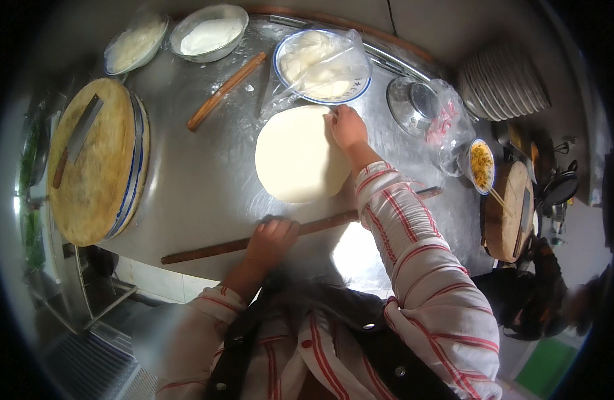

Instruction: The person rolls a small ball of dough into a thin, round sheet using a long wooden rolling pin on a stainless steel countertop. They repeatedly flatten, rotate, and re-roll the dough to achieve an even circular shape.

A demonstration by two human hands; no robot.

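A wide, flat round of rolled dough [302, 155] lies on the steel worktop. My right hand [348, 126] has its fingers at the dough's upper right edge, close below a blue-rimmed bowl [277, 65] of dough pieces under clear plastic. Whether the fingers pinch the edge or only touch it cannot be told. My left hand [273, 242] rests over a long wooden rolling pin [207, 251] that lies across the front of the worktop, apart from the dough. My right forearm hides part of the pin. A shorter wooden rolling pin [227, 91] lies at the upper left of the dough.
Left stands a round chopping board [94, 200] with a cleaver [84, 129]. A glass bowl of white flour [209, 37] is at the back. Rightward are a plastic bag [449, 130], a bowl of yellow food [481, 165] with chopsticks, stacked plates [502, 85] and another board [502, 215].
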